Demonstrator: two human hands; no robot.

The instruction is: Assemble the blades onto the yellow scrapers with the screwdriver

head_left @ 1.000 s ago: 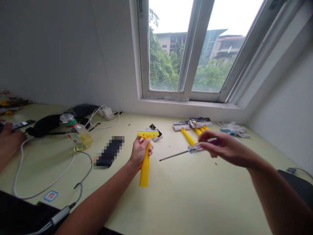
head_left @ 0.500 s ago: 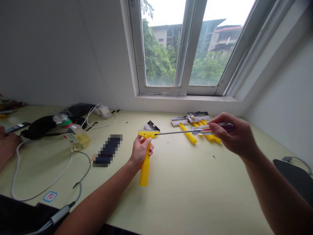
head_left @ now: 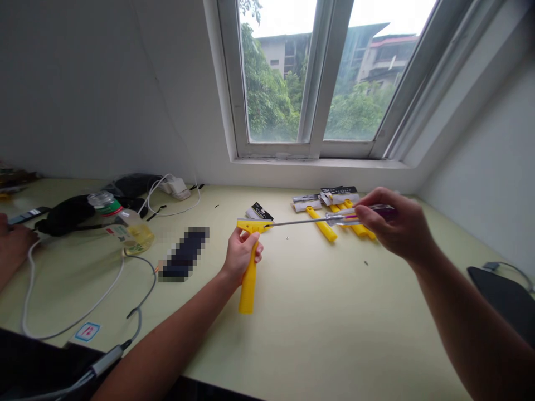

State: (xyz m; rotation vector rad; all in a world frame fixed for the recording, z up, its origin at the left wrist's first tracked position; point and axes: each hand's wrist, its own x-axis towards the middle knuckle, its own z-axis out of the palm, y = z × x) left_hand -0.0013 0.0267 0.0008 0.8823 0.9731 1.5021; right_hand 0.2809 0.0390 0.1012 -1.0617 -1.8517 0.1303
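My left hand (head_left: 242, 253) is closed around a yellow scraper (head_left: 248, 292) just below its wide head, with the handle pointing down toward me. In my right hand (head_left: 393, 225) is a screwdriver (head_left: 334, 219) with a clear and purple handle. Its long shaft runs left, and the tip meets the right part of the scraper head; the screw under it is too small to make out. Behind the head lies a black-and-white card (head_left: 259, 211). A tiny screw (head_left: 287, 238) and another small dark piece (head_left: 366, 263) rest on the table.
Several yellow scrapers with card sleeves (head_left: 321, 223) lie near the window. To the left stand a tilted bottle (head_left: 125, 223), white cables (head_left: 29, 289) and a blurred dark object (head_left: 184, 256). Another person's hand (head_left: 16, 245) is at the far left, a black device (head_left: 501, 295) at the right.
The view has shifted slightly. Both hands keep their holds, and the screwdriver tip stays at the scraper head; my right hand's fingers have turned a little on the handle.
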